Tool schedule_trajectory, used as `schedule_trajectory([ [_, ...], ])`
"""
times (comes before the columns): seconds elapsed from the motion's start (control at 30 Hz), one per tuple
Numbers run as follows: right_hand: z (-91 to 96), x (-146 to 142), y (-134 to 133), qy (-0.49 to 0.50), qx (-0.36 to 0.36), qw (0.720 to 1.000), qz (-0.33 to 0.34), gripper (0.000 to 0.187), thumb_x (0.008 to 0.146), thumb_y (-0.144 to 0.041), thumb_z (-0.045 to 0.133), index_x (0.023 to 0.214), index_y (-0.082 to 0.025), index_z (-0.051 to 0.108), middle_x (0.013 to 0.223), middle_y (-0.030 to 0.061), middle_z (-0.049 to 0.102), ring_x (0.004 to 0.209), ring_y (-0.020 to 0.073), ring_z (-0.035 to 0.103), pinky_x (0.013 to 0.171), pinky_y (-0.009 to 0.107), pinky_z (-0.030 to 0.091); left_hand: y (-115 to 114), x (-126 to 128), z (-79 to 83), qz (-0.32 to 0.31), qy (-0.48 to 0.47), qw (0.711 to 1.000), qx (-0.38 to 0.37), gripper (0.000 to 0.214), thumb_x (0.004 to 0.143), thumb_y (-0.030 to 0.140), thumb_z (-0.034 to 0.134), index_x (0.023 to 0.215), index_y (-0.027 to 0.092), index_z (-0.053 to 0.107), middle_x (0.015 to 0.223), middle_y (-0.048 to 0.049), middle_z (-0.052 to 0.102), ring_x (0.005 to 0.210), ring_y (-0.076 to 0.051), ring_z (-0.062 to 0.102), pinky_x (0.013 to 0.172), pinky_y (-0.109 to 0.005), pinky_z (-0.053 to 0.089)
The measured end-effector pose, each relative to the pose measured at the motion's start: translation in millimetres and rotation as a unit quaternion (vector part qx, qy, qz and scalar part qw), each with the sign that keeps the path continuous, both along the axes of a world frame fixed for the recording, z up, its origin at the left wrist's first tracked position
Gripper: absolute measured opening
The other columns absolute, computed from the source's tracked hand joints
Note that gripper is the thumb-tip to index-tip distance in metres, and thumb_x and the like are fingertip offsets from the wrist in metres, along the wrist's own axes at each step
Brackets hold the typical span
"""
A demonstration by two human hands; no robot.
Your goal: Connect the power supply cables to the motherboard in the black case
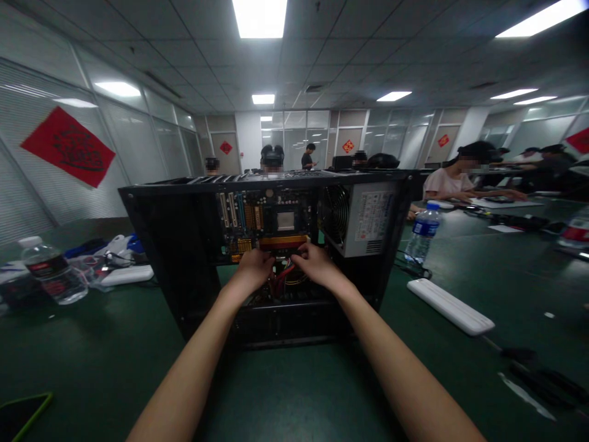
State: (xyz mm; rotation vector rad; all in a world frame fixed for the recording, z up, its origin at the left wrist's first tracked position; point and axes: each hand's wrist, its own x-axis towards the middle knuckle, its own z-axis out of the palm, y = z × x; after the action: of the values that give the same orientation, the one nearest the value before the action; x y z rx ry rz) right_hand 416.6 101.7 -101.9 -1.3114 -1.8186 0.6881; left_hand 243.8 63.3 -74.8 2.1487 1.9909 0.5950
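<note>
An open black computer case [138,227] stands in front of me on the green table. Inside it is a motherboard [269,209] with a bare processor socket [286,221] and orange and yellow memory slots [284,242]. My left hand [252,270] is at the left end of these slots, its fingers closed. At their right end, my right hand [317,264] has its thumb and fingers drawn together. Whatever lies between the fingertips of either hand is too small and dark to make out. Red cables [279,281] hang between the hands. A power supply [370,218] sits at the case's upper right.
A water bottle [422,233] and a white power strip [450,306] are right of the case. To the left are another bottle [53,273], a white strip [127,275] and plastic bags. A green-edged phone [25,414] lies front left. Other people sit farther back.
</note>
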Motion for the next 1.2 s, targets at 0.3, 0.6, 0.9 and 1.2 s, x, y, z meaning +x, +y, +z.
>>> schedule_trajectory([
  [0.3, 6.4, -0.8, -5.4, 0.007, 0.026, 1.0, -0.008, 0.022, 0.082, -0.025, 0.067, 0.099, -0.01, 0.068, 0.076, 0.0038, 0.066, 0.069, 0.0134, 0.059, 0.06, 0.023, 0.037, 2.2, 18.3, -15.4, 0.052, 0.081, 0.995, 0.026, 0.034, 0.091, 0.031, 0.047, 0.093, 0.013, 0.075, 0.095, -0.0184, 0.073, 0.093, -0.028, 0.069, 0.079, -0.034, 0.047],
  [0.6, 3.9, -0.2, -4.4, -0.01, 0.033, 0.999, -0.009, 0.026, 0.082, -0.026, 0.067, 0.101, -0.01, 0.07, 0.08, 0.0058, 0.068, 0.072, 0.0143, 0.061, 0.062, 0.024, 0.038, -5.3, 20.4, -14.8, 0.079, 0.041, 0.996, 0.012, 0.034, 0.089, 0.034, 0.046, 0.088, 0.015, 0.073, 0.095, -0.0176, 0.073, 0.091, -0.027, 0.069, 0.077, -0.033, 0.048],
  [0.9, 9.1, 2.6, -5.2, 0.004, 0.007, 1.0, 0.011, 0.026, 0.082, -0.025, 0.069, 0.103, -0.009, 0.069, 0.08, 0.006, 0.069, 0.072, 0.0139, 0.062, 0.062, 0.022, 0.04, -4.1, 19.1, -17.2, 0.085, 0.024, 0.996, 0.01, 0.034, 0.088, 0.035, 0.047, 0.088, 0.016, 0.076, 0.091, -0.0148, 0.074, 0.085, -0.022, 0.067, 0.074, -0.03, 0.047],
  [1.2, 5.9, 1.8, 1.4, 0.009, -0.006, 0.999, 0.031, 0.025, 0.081, -0.025, 0.069, 0.101, -0.009, 0.068, 0.079, 0.0055, 0.068, 0.071, 0.0134, 0.061, 0.061, 0.022, 0.039, -8.9, 20.1, -14.8, 0.081, 0.033, 0.996, 0.012, 0.036, 0.089, 0.036, 0.046, 0.086, 0.016, 0.076, 0.088, -0.0137, 0.073, 0.079, -0.02, 0.067, 0.072, -0.029, 0.045],
])
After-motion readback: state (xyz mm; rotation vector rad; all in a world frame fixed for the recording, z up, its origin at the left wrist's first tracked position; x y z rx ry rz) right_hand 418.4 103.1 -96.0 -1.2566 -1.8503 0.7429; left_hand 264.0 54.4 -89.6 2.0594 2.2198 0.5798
